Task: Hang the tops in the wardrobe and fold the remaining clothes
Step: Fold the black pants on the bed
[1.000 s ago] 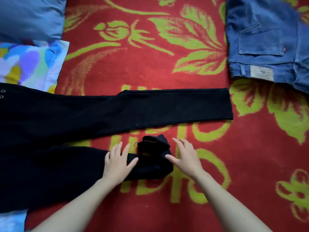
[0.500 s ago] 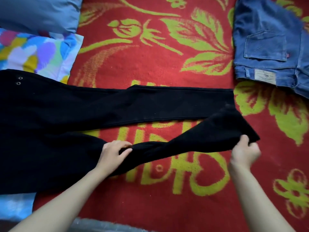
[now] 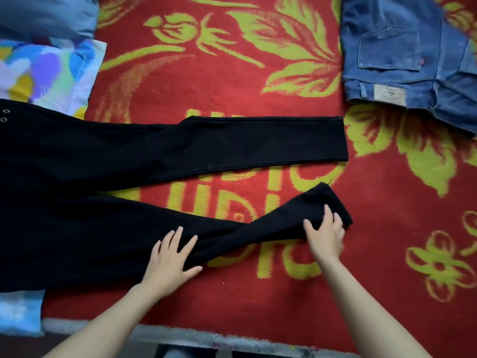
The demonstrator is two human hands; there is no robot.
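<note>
You were flattening the black trousers for folding: your left grip lay open on the near leg, and your right grip was spread flat on its cuff. Next, the twist between both grips probably needed smoothing out.

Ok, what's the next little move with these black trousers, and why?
Probably draw the right hand outward to pull the near leg flat while the left hand pins it: that leg shows a diagonal fold between the hands, whereas the far leg lies straight.
</note>
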